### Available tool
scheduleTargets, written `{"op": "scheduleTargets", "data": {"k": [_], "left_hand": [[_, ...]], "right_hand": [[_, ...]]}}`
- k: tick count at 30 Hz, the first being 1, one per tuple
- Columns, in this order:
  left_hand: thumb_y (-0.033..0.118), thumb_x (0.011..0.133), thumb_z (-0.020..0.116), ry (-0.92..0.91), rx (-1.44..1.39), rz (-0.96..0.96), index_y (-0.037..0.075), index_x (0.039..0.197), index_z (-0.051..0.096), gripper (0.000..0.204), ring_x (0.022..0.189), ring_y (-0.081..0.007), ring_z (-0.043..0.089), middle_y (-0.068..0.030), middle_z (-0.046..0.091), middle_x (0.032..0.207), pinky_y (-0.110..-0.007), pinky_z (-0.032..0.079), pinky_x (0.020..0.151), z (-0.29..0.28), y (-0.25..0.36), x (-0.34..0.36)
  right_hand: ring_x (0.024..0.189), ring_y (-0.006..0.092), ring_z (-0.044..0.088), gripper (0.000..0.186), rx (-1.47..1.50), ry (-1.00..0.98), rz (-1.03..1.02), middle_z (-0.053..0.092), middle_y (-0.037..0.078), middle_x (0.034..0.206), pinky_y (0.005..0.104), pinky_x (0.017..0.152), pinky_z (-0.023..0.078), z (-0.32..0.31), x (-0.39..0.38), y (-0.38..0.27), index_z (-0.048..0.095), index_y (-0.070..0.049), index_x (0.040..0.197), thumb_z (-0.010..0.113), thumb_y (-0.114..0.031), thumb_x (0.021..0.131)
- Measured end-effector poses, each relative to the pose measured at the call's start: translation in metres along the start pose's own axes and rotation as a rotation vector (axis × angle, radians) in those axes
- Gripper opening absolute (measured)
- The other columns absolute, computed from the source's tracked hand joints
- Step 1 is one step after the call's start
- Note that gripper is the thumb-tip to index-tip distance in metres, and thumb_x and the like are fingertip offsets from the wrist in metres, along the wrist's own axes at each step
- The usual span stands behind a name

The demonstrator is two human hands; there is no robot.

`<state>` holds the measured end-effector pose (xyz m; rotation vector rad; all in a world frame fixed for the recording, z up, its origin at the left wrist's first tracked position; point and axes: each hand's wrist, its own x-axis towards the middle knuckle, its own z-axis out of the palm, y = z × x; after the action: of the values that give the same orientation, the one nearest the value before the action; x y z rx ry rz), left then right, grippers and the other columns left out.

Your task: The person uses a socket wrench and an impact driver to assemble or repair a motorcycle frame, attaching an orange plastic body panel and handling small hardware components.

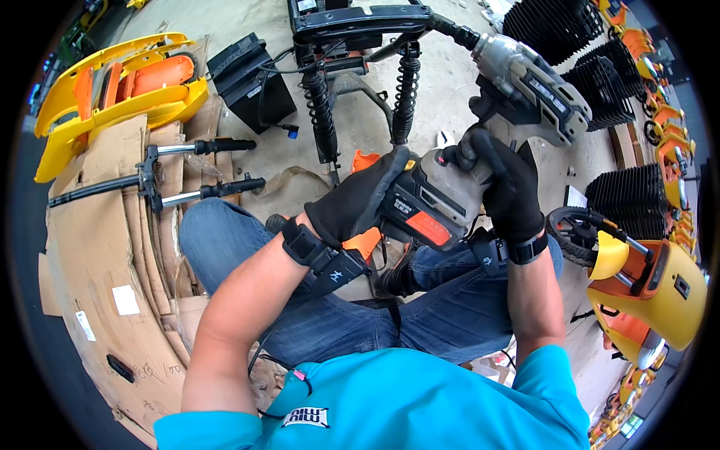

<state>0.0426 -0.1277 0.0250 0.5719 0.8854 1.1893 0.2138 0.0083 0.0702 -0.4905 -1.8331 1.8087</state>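
Note:
A grey and black cordless impact wrench (536, 94) is in both my gloved hands. My right hand (511, 178) is closed around its handle, fingers near the trigger. My left hand (358, 196) grips the side of the battery pack (429, 204) at the handle's base; most of its fingers are hidden behind the pack. The tool's socket end (461, 36) points left, at the end of a black metal frame (360, 21). Whether the socket sits on a fastener there is too small to tell. Below the frame stand two black coil-spring shock absorbers (405, 94).
A black box-shaped unit (251, 82) with a cable lies left of the frame. Flattened cardboard (105, 255) carries a front fork (154, 176) and yellow body panels (120, 105). Black ribbed parts (626, 191) stand at the right, near a yellow scooter body (645, 292).

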Motion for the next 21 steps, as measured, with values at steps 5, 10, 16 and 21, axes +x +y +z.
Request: {"op": "scheduleTargets", "data": {"k": [5,10,16,21], "left_hand": [[-0.003,0.089,0.05,-0.076,0.606,0.36,0.001,0.132,0.04,0.045,0.086,-0.0103,0.059,-0.0025,0.058,0.096,-0.025,0.05,0.079,-0.005,-0.024,-0.008],[0.009,0.096,0.042,0.069,0.082,0.028,0.002,0.131,0.042,0.035,0.089,-0.0091,0.058,-0.0037,0.058,0.098,-0.024,0.048,0.082,0.008,-0.017,-0.008],[0.026,0.101,0.037,0.198,0.1,0.062,0.003,0.117,0.052,0.032,0.083,-0.0073,0.057,-0.0023,0.057,0.094,-0.023,0.047,0.074,0.017,-0.02,-0.01],[0.026,0.101,0.038,0.215,-0.11,-0.062,0.005,0.114,0.054,0.03,0.081,-0.0074,0.057,-0.002,0.057,0.091,-0.022,0.047,0.071,0.016,-0.018,-0.009]], "right_hand": [[0.075,0.0171,0.057,0.032,0.196,-0.025,0.111,0.056,0.008,0.082,0.0327,0.077,0.051,0.0,-0.011,0.0,0.054,0.006,0.105,0.057,-0.024,0.092],[0.08,0.018,0.059,0.038,0.392,-0.102,0.175,0.06,0.012,0.091,0.0315,0.074,0.051,0.007,-0.006,-0.01,0.05,0.006,0.119,0.057,-0.015,0.089],[0.08,0.0142,0.06,0.04,0.428,0.002,0.219,0.059,0.008,0.098,0.0275,0.071,0.051,0.007,-0.008,-0.002,0.052,0.002,0.12,0.06,-0.008,0.083],[0.08,0.0128,0.06,0.041,0.373,0.042,0.192,0.06,0.007,0.099,0.0256,0.07,0.051,0.01,-0.007,0.001,0.052,0.001,0.12,0.061,-0.006,0.081]]}}
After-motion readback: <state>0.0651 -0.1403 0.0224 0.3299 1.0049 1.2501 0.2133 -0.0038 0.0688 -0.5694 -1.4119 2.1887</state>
